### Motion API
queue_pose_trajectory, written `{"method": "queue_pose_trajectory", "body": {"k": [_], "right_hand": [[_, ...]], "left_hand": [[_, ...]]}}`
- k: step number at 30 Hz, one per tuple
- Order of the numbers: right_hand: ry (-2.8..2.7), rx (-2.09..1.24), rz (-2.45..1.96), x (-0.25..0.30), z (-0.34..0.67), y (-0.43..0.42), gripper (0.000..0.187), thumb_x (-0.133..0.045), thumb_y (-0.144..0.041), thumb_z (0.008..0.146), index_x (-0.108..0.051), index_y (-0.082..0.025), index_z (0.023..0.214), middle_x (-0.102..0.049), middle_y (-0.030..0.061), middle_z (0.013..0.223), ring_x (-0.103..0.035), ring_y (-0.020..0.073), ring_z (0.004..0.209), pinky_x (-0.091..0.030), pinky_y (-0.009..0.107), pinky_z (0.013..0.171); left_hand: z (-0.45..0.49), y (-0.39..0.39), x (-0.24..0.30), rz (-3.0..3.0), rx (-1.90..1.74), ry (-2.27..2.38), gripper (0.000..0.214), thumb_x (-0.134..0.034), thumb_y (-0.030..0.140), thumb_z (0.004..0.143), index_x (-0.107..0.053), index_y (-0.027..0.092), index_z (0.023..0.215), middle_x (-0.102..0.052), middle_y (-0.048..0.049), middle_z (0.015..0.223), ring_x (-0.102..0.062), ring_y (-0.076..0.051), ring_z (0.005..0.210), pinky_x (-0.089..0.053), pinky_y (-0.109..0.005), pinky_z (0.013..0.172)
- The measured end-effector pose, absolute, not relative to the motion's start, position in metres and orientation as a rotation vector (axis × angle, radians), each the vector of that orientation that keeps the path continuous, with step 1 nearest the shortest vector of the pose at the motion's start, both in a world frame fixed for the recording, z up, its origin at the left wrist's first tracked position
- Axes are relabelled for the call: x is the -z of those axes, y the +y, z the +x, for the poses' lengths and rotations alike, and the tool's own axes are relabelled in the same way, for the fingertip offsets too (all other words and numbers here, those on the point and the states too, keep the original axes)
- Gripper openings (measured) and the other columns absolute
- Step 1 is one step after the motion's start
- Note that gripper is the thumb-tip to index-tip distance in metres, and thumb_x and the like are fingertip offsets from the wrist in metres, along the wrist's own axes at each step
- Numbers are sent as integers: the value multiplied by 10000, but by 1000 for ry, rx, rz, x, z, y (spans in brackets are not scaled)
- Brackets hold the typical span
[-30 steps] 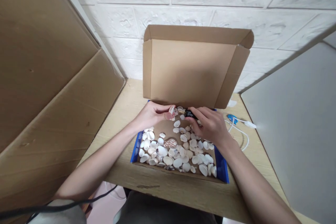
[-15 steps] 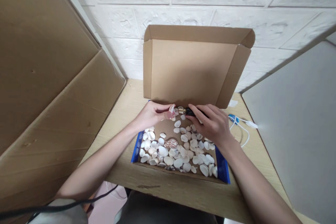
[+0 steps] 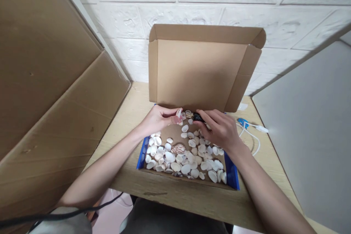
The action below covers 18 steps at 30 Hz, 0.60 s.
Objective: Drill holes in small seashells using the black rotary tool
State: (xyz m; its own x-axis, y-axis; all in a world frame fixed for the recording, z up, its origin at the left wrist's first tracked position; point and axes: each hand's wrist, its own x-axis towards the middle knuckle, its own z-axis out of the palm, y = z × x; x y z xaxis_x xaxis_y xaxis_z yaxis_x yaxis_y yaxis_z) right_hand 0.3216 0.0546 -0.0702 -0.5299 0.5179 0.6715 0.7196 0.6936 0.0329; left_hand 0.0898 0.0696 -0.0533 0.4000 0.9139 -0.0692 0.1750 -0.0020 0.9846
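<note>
From the wearer's head view, I see an open cardboard box with blue sides on a table, its lid raised at the back. Over the box's far part, the left hand pinches a small pinkish-white piece between thumb and fingers. Over the box's far right, the right hand is closed round a black tool; its gold-coloured end faces the piece, but I cannot tell whether they touch. Pale shells crowd the box's near part; a speckled brown shell lies near its middle.
</note>
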Motion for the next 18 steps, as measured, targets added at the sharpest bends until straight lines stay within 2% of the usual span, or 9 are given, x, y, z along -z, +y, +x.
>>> {"method": "queue_pose_trajectory", "body": {"k": [5, 8, 12, 18], "right_hand": [[-2267, 401, -953, 68, 323, 56, 287, -581, -223, 884, -601, -157, 1162, -702, 64, 929, -612, 166, 787, -451, 295, 688], [-2274, 326, -959, 70, 322, 55, 251, -561, -259, 896, -624, -138, 1106, -698, 72, 873, -616, 160, 736, -442, 281, 627], [-2288, 281, -986, 73, 321, 53, 242, -513, -305, 909, -646, -118, 985, -673, 66, 760, -592, 145, 633, -392, 267, 525], [-2264, 344, -954, 72, 321, 54, 227, -553, -281, 895, -625, -106, 1021, -680, 64, 779, -592, 147, 664, -408, 271, 557]], "left_hand": [[89, 70, 55, 1481, -794, 1050, 357, -711, 396, 765, -744, 152, 1023, -765, -85, 899, -691, -199, 818, -525, -346, 819], [90, 70, 56, 1483, -774, 1063, 366, -724, 383, 751, -737, 161, 1043, -764, -84, 946, -692, -209, 863, -517, -360, 859], [90, 70, 56, 1513, -757, 1038, 250, -739, 345, 736, -772, 176, 917, -760, -67, 982, -668, -226, 986, -492, -364, 933], [90, 70, 57, 1500, -769, 1036, 302, -724, 365, 758, -757, 171, 986, -767, -67, 903, -688, -194, 853, -511, -348, 881]]}}
